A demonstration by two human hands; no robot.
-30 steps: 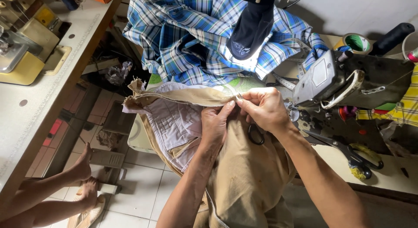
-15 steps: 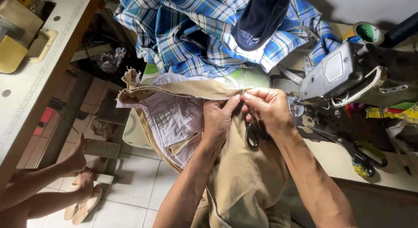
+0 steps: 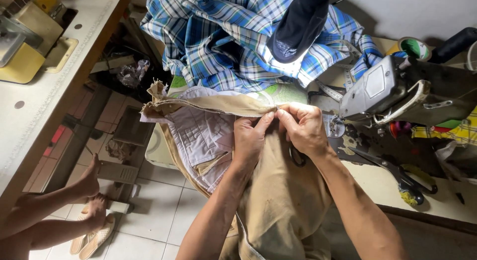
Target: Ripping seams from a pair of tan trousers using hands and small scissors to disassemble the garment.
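Pinching: tan cotton trousers' waistband (image 3: 218,105) is gripped by left hand (image 3: 250,138) and right hand (image 3: 304,128); seam work unfinished, small scissors (image 3: 296,156) held.

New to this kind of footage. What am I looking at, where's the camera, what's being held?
One view, from a camera worn on the person's head, looking down at their own bare hands. The left hand and right hand pinch the waistband edge of tan trousers, turned to show the pale pocket lining. Small dark scissor loops show under the right hand. On the table stand a grey sewing machine and large shears. Behind lie a blue plaid shirt and a dark cap. Another person's bare feet show lower left.
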